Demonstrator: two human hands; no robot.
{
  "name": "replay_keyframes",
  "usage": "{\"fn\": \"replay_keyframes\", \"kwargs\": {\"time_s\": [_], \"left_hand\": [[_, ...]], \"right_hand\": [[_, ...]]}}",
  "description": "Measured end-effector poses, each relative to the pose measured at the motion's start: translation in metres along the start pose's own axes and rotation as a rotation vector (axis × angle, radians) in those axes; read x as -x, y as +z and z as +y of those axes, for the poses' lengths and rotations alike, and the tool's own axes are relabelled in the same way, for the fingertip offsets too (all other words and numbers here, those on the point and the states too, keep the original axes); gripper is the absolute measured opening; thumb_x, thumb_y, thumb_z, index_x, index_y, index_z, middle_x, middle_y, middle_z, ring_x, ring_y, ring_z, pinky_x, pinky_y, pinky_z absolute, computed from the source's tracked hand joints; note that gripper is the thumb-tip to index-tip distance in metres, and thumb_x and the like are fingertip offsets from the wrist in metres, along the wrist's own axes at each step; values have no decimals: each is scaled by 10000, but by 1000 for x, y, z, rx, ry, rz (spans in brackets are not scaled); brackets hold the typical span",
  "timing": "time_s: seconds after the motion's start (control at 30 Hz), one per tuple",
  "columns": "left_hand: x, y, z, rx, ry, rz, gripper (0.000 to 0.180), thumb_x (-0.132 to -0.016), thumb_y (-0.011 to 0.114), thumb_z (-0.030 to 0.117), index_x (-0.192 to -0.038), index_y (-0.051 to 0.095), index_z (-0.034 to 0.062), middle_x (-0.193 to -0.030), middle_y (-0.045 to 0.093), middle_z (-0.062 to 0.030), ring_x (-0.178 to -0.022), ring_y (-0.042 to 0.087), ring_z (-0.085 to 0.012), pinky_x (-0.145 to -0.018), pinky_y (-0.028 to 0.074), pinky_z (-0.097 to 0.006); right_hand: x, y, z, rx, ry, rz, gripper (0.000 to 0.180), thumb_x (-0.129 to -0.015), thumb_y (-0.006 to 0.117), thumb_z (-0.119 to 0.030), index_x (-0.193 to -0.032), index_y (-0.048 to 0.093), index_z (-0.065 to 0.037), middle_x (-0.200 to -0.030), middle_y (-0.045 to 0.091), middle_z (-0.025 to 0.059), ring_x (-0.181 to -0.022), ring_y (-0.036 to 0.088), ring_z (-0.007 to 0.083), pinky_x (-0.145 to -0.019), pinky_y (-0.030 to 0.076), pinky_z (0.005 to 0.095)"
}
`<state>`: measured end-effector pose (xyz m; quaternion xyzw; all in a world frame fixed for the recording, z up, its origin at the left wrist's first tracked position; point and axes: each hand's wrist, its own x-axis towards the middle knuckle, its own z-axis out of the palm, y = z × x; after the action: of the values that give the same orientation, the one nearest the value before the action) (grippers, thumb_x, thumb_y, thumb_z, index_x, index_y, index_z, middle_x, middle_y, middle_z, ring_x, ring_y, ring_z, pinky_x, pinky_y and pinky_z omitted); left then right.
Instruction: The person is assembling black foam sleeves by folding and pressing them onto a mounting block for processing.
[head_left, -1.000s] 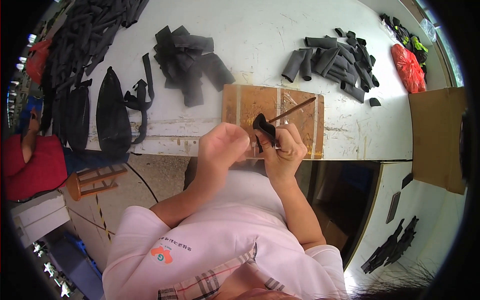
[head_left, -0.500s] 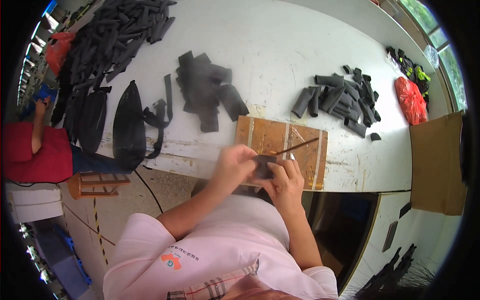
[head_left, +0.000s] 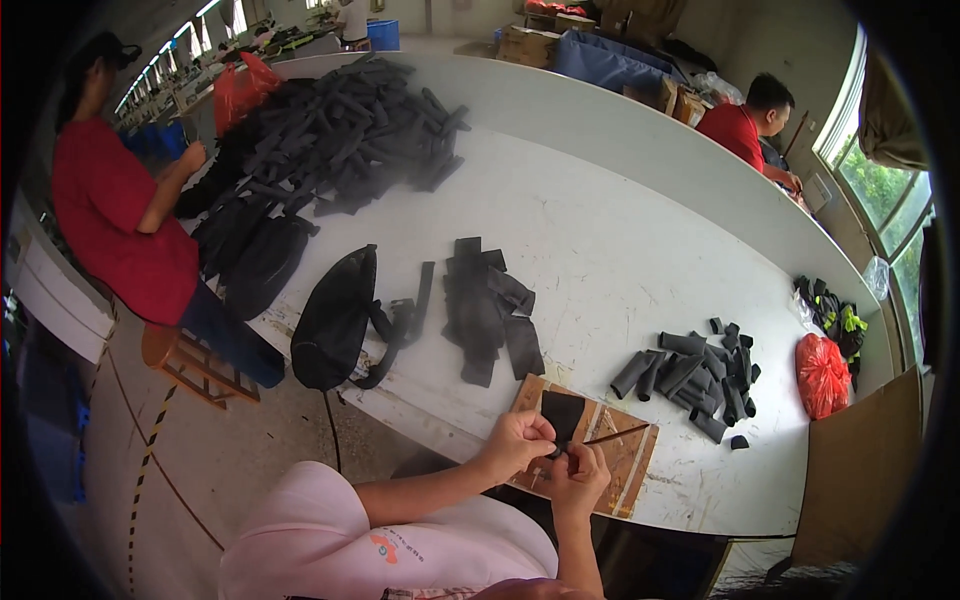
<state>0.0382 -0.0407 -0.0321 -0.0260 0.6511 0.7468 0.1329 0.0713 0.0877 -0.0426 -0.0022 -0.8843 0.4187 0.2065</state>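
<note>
Far left, beside the table's left edge: a person in a red top [head_left: 120,215] at a large heap of black strips [head_left: 330,130] that covers the table's far left part.

Near the front edge, left of centre: a black bag [head_left: 335,320] lying flat, its strap trailing right. Just beside it, a small stack of flat black fabric pieces [head_left: 485,305].

Front edge, centre: a brown board [head_left: 625,455] lying flat on the white table [head_left: 620,230]. Both hands work over its near left part.

Left hand [head_left: 515,442]: fingers curled shut, pinching the lower edge of a black fabric piece [head_left: 562,412]. The piece stands up from the pinch and rests against the board, above and between the two hands.

Right hand [head_left: 578,478]: closed, just right of and touching the left hand, fingertips on the same piece at its bottom. A thin dark stick [head_left: 615,436] runs from this hand out to the right across the board; whether the fingers actually clamp it cannot be told.

Right of the board, well apart: a pile of rolled black tubes [head_left: 690,375] on the table. Further right, near the right edge: a red plastic bag [head_left: 822,375] and a dark bundle with yellow-green bits [head_left: 835,315].

Beyond the far right edge: another person in red [head_left: 745,125], seated.
</note>
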Motion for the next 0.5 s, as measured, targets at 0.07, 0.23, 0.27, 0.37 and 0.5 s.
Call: {"fn": "replay_keyframes", "kwargs": {"time_s": [0.07,0.23,0.27,0.37,0.5], "left_hand": [[-8,-10,-2,492,-263,-291,121,-732,564,-24,-836,513,12,-664,544,-19,-442,411,-27,-344,281,-186],[-10,-16,3,383,-331,-441,167,-691,568,-18,-840,508,25,-703,514,-4,-440,366,-39,-386,263,-171],[-11,-10,-4,334,-192,-322,162,-686,564,-18,-836,513,20,-720,531,-17,-454,396,-51,-402,292,-181],[-11,0,-2,-25,183,-28,154,-687,558,-14,-836,523,5,-742,559,-43,-487,453,-65,-429,345,-202],[-6,-3,7,-316,339,71,145,-709,538,-5,-853,520,-13,-766,568,-73,-588,530,-83,-510,416,-232]], "right_hand": [[-1,0,8,-297,220,-33,30,-697,596,13,-712,569,15,-655,560,72,-509,509,137,-469,402,256],[-2,-6,10,-1389,792,-236,74,-692,659,2,-729,598,-18,-641,556,39,-502,476,109,-466,376,200],[-3,-3,5,-1395,782,-244,74,-692,659,2,-729,598,-18,-641,556,39,-502,476,109,-466,376,200],[-8,0,-5,-1560,853,-284,83,-757,626,-82,-750,562,-29,-618,535,20,-476,460,102,-469,373,195],[-10,1,2,-1214,704,-328,84,-787,611,-100,-764,554,-42,-644,545,15,-537,495,96,-506,406,208]]}}
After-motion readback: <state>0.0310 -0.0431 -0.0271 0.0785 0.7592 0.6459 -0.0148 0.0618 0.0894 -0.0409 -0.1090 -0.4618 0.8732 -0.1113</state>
